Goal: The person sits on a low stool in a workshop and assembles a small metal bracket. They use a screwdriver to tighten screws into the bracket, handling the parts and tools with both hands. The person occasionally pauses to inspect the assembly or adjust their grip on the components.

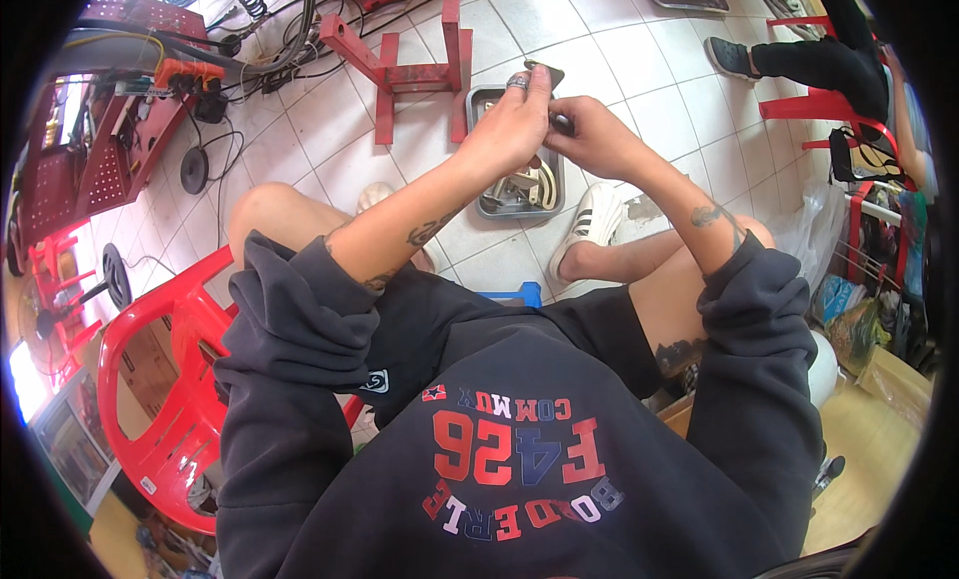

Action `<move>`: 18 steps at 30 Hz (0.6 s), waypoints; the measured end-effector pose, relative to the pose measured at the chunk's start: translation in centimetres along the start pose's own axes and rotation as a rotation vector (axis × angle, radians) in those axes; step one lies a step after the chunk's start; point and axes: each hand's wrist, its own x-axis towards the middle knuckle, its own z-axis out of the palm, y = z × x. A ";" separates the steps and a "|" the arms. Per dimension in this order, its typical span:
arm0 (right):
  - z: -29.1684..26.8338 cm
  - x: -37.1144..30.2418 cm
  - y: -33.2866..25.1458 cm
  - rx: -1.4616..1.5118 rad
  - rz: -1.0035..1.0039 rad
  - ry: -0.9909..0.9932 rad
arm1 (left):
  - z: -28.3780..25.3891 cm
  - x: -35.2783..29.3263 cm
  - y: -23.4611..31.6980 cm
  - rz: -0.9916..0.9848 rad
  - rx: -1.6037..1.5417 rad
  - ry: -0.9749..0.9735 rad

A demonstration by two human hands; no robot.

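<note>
Both my hands are raised in front of me, close together above a grey tray (472, 109) on the floor. My left hand (515, 121), with a ring on one finger, pinches a small dark flat piece (545, 73) whose corner sticks out past the fingertips. Just beside it, my right hand (597, 139) has its fingers curled round a dark rounded thing (562, 124), perhaps a handle; its kind does not show. Whether the two dark things touch is hidden by the fingers. Metal parts (519, 189), one of them curved and pale, lie in the tray.
A red metal stand (418, 76) stands beyond the tray to the left. Cables and a red perforated rack (150, 139) fill the far left. A red plastic chair (135, 379) is at my left. Another person's leg and shoe (732, 59) show at far right.
</note>
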 end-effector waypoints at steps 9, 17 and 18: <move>-0.9 0.1 -0.5 -0.156 0.037 0.099 | -0.2 0.5 -0.2 0.039 -0.019 0.012; -3.3 0.4 -0.4 -0.074 0.053 0.191 | -0.7 0.8 -0.5 0.038 -0.144 0.001; -3.3 0.5 0.3 -0.057 0.020 0.229 | -0.5 0.7 -0.3 0.070 -0.153 0.013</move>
